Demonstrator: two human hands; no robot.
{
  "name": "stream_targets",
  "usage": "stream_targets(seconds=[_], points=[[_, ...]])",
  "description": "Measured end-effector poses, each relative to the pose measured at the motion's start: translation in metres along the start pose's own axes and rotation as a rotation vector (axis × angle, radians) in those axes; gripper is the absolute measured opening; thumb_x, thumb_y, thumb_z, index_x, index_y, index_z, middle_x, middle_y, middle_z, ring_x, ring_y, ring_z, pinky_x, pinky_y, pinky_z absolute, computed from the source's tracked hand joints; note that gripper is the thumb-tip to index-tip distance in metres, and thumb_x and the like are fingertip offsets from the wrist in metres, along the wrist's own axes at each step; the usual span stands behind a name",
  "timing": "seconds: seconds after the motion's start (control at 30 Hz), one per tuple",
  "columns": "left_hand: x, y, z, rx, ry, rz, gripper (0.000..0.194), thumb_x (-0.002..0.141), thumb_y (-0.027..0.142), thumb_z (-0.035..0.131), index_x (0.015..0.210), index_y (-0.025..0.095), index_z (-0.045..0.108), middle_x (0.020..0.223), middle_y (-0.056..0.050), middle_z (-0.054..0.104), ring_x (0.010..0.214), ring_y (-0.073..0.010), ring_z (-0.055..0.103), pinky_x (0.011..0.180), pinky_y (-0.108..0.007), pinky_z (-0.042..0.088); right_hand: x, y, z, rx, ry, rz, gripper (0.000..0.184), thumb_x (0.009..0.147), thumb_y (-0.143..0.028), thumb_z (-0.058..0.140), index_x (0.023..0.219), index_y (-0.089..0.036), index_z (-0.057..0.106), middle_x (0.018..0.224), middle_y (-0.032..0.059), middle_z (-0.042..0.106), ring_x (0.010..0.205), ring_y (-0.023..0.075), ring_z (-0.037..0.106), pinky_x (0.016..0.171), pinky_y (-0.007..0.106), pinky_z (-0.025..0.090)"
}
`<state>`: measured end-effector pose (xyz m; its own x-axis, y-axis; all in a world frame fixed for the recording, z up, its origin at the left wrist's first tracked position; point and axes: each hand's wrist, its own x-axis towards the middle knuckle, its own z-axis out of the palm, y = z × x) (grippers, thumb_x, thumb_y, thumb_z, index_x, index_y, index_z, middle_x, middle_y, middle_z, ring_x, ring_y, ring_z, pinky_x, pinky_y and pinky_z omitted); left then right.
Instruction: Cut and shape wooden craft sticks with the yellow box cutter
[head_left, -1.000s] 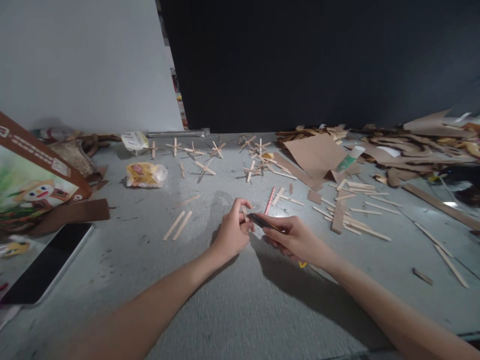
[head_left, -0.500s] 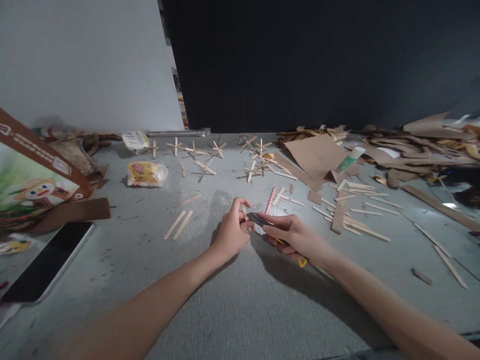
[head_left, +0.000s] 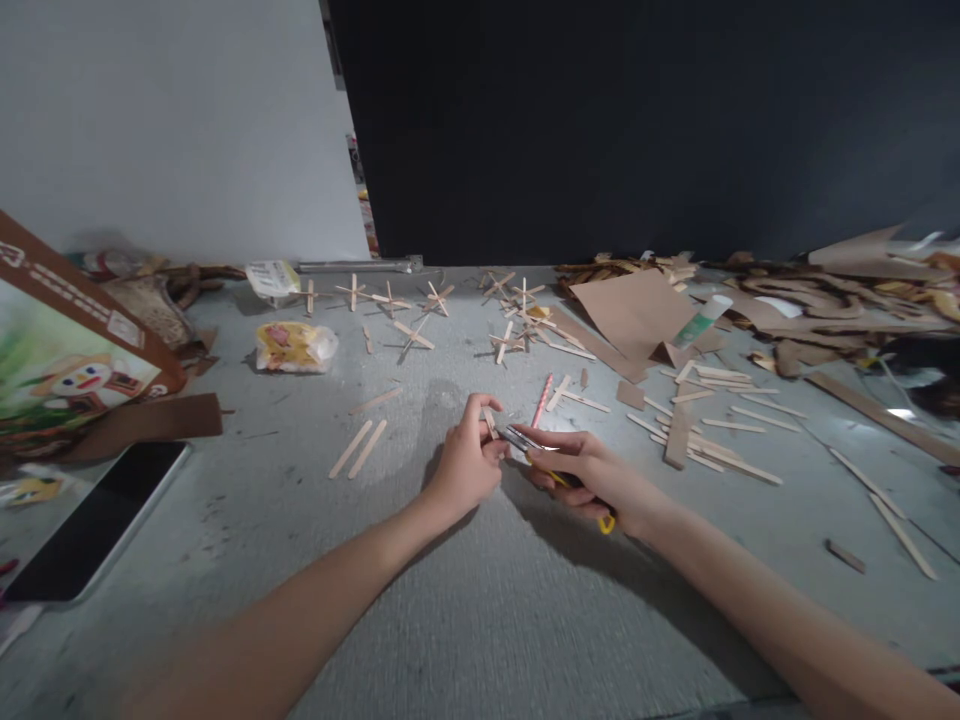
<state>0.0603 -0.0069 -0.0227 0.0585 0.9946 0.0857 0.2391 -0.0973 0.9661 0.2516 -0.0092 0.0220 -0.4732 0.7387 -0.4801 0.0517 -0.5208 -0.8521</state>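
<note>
Above a grainy grey tabletop [head_left: 442, 610], left hand [head_left: 466, 462] pinches thin pale wood [head_left: 490, 421]; right hand [head_left: 589, 472] grips a metallic tool [head_left: 519, 437].

I view one pale wooden stick [head_left: 490, 424], partly covered, tilted in the fingers of the left hand [head_left: 466, 462]. I view one slim grey tool [head_left: 517, 437] with yellow parts, slanted in the right hand [head_left: 592, 470], tip beside the stick; contact is indeterminate.
</note>
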Motion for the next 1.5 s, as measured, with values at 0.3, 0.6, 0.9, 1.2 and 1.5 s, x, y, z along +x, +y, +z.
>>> stream_targets(seconds=[0.3,0.6,0.9,1.2,1.5], points=[[-0.003,0.003,0.001,0.018,0.029,0.036,0.04,0.086,0.002,0.056,0.115,0.027,0.047,0.066,0.009,0.064,0.066,-0.0152,0.065,0.066,-0.023,0.039,0.002,0.008,0.001,-0.225,0.083,-0.132,0.081,0.087,-0.055,0.079,0.159,-0.024,0.059,0.068,-0.0066,0.048,0.045,0.0052,0.026,0.039,0.019,0.018],[-0.003,0.004,0.0,0.086,0.062,0.018,0.039,0.088,0.0,0.056,0.115,0.028,0.049,0.07,0.007,0.066,0.065,-0.016,0.064,0.068,-0.025,0.039,0.004,0.012,-0.002,-0.662,0.182,-0.457,0.061,0.097,-0.045,0.06,0.149,-0.014,0.07,0.071,0.0011,0.065,0.055,0.0114,0.042,0.051,0.023,0.035],[-0.003,0.003,0.001,0.124,0.027,0.034,0.048,0.081,-0.006,0.054,0.116,0.027,0.051,0.07,0.007,0.063,0.067,-0.0161,0.062,0.068,-0.025,0.04,0.001,0.014,-0.004,-1.074,0.198,-0.665,0.053,0.105,-0.03,0.045,0.152,-0.015,0.066,0.088,0.008,0.079,0.062,0.0133,0.057,0.064,0.023,0.045],[-0.002,0.0,-0.001,0.123,-0.003,0.053,0.043,0.082,-0.002,0.055,0.115,0.026,0.051,0.067,0.008,0.06,0.061,-0.0145,0.058,0.065,-0.024,0.037,-0.002,0.009,-0.001,-1.079,0.17,-0.629,0.054,0.105,-0.028,0.046,0.154,-0.015,0.065,0.076,0.0027,0.069,0.058,0.0121,0.043,0.061,0.022,0.039],[-0.001,0.003,-0.002,0.126,0.0,0.018,0.041,0.082,-0.003,0.054,0.112,0.025,0.05,0.065,0.009,0.062,0.064,-0.0141,0.062,0.065,-0.022,0.037,0.0,-0.003,-0.006,-0.663,0.024,-0.337,0.059,0.099,-0.042,0.056,0.152,-0.018,0.067,0.064,-0.005,0.044,0.049,0.0098,0.034,0.045,0.021,0.032]])
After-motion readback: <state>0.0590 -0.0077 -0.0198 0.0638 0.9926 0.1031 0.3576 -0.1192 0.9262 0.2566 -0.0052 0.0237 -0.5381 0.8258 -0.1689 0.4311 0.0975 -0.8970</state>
